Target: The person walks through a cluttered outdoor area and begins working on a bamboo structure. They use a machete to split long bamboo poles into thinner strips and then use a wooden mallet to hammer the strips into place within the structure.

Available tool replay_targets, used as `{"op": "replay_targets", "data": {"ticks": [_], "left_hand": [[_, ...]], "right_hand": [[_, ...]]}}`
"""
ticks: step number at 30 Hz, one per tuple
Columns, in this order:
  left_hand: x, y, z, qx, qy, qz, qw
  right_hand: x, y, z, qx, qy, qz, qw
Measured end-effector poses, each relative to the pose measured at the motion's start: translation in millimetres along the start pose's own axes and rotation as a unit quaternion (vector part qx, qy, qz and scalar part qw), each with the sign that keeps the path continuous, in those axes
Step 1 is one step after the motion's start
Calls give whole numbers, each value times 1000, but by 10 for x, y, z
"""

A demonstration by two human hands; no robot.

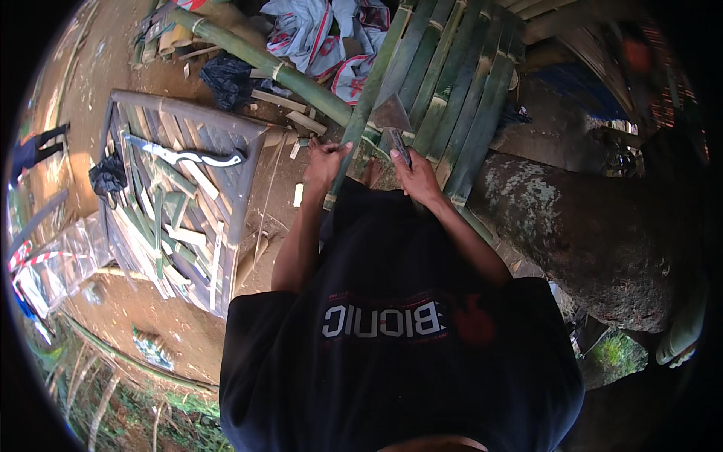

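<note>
My right hand point(418, 177) is closed round the dark handle of a cleaver point(391, 115). Its broad, dull metal blade points away from me, over the near end of the green bamboo slats point(444, 90). At the left edge of these slats runs a long, narrow green bamboo strip point(373, 79), its near end coming down beside my lap. My left hand point(326, 162) grips this strip, fingertips at its edge, a short way below the blade. Whether the blade touches the bamboo, I cannot tell.
To the left lies a slatted panel point(113, 96) bearing cut bamboo pieces point(177, 207) and a handsaw point(181, 157). A thick bamboo pole point(260, 60) slants in from the far left. Black plastic bags, pale sacks point(305, 34) and a large rock point(580, 233) surround me.
</note>
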State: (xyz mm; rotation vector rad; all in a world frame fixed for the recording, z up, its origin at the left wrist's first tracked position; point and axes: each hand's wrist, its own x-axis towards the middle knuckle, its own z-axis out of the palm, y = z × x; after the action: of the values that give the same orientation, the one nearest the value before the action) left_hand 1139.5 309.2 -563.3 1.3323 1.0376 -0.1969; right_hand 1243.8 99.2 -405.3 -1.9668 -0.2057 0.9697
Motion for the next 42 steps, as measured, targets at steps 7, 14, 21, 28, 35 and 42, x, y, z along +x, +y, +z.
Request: {"op": "replay_targets", "data": {"ticks": [7,14,21,28,35,42], "left_hand": [[-132,132,85,103,95,179,974],[-167,233,98,139,95,159,973],[-163,-25,130,177,160,230,944],[-82,188,97,111,113,181,971],[-399,575,117,33,61,113,991],[-301,395,78,12,11,91,996]], "right_hand": [[74,-49,12,-51,-1,-73,996],[89,-396,45,-85,50,-94,991],[36,-418,68,-28,42,-61,997],[171,-383,101,-101,36,-74,991],[128,-233,125,-86,56,-75,992],[151,102,110,-37,69,-30,996]]}}
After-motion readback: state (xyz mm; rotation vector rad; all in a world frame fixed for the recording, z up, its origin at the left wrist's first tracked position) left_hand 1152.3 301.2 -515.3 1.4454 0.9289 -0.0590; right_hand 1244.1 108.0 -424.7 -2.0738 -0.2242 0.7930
